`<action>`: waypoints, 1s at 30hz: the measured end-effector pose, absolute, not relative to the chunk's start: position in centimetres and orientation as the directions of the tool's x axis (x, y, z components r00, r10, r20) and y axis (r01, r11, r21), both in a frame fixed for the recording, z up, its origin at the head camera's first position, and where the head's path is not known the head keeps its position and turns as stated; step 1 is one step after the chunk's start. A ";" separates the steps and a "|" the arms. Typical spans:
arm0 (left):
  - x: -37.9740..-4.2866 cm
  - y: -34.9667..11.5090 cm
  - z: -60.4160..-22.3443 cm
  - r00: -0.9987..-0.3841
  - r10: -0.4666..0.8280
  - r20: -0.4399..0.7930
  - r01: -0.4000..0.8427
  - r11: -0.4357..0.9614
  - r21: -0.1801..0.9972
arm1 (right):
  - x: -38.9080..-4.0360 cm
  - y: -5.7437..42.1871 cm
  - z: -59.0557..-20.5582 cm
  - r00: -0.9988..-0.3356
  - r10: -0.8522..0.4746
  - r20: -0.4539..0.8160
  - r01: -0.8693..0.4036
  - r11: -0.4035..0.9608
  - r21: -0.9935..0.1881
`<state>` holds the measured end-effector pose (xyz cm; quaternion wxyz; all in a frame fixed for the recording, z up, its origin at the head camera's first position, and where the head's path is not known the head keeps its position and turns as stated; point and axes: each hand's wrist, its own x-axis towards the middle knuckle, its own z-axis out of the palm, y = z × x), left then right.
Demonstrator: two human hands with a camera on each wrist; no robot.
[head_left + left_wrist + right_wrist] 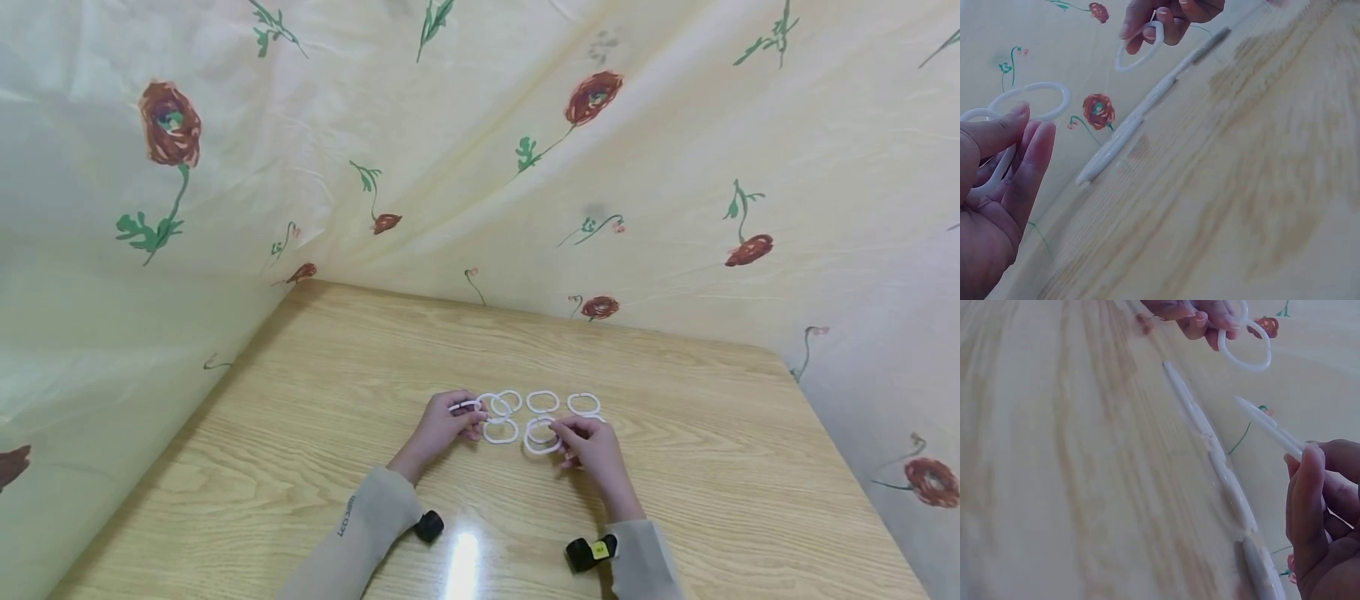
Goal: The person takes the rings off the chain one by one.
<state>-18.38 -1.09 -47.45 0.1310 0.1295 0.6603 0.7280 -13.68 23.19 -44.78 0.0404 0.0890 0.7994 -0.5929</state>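
Note:
Between thumb and fingers, my left hand (450,417) pinches white oval rings that are joined together; one ring (1066,97) sticks out past the fingertips, and the fingers partly hide the others. My right hand (592,446) pinches a single white oval ring (542,452), seen nearly edge-on in the right wrist view. Both hands are raised a little above the table, apart from each other. Beyond and beneath them, several more white rings lie flat in two rows, among them one at the back (542,412) and one nearer the left hand (500,442).
The wood-grain table (360,350) reaches back to a pale floral cloth (465,167) that hangs behind it and along both sides. A bright light reflection (462,567) shows on the tabletop between the forearms. Each wrist carries a small black camera (430,527).

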 end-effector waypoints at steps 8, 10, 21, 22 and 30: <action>-18.5 -1.1 -47.6 -0.931 0.366 0.015 -0.014 -0.078 0.997 | -13.6 23.4 -45.0 -0.980 0.078 -0.185 0.200 0.303 -0.932; -18.5 -1.1 -47.6 -0.929 0.370 0.015 -0.013 -0.074 0.997 | -13.6 23.4 -44.9 -0.976 0.081 -0.204 0.219 0.308 -0.926; -18.6 -1.2 -47.8 -0.928 0.372 0.010 -0.018 -0.072 0.997 | -13.1 24.0 -45.2 -0.981 -0.002 -0.192 0.182 0.311 -0.933; -18.6 -1.2 -47.8 -0.928 0.373 0.009 -0.019 -0.072 0.997 | -13.1 24.0 -45.2 -0.980 -0.002 -0.197 0.186 0.317 -0.930; -18.7 -1.1 -47.9 -0.928 0.372 0.005 -0.029 -0.085 0.996 | -13.1 24.0 -44.8 -0.963 0.075 -0.260 0.268 0.405 -0.874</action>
